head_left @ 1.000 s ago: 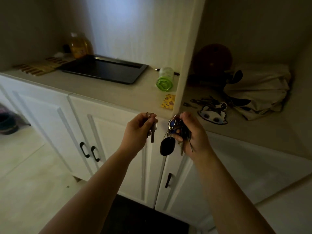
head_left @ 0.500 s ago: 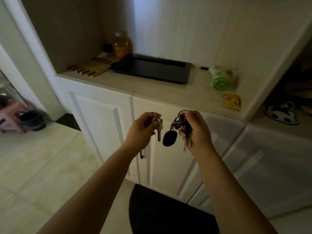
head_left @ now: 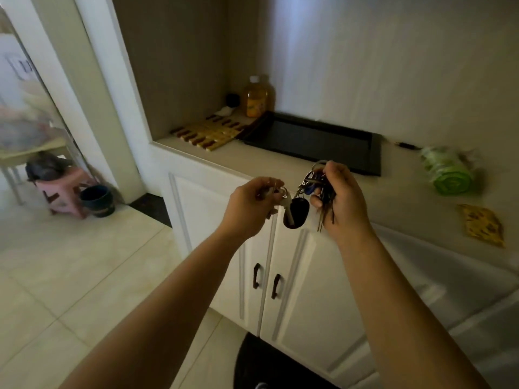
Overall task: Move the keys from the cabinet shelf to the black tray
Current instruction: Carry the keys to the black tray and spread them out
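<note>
Two hands up in front of the white cabinet, both gripping keys. Left hand (head_left: 250, 204) has its fingers pinched on a single silver key (head_left: 285, 202) on a ring; right hand (head_left: 341, 199) is clamped around a big key bunch (head_left: 314, 189), black fob (head_left: 296, 213) dangling between them. Black tray (head_left: 376, 153) sits on the counter just behind. Around it: a woven mat (head_left: 207, 133) and orange bottle (head_left: 257, 96) to the left, a green roll (head_left: 446, 171) and yellow packet (head_left: 481, 224) to the right. Nothing lying between the hands and the tray.
</note>
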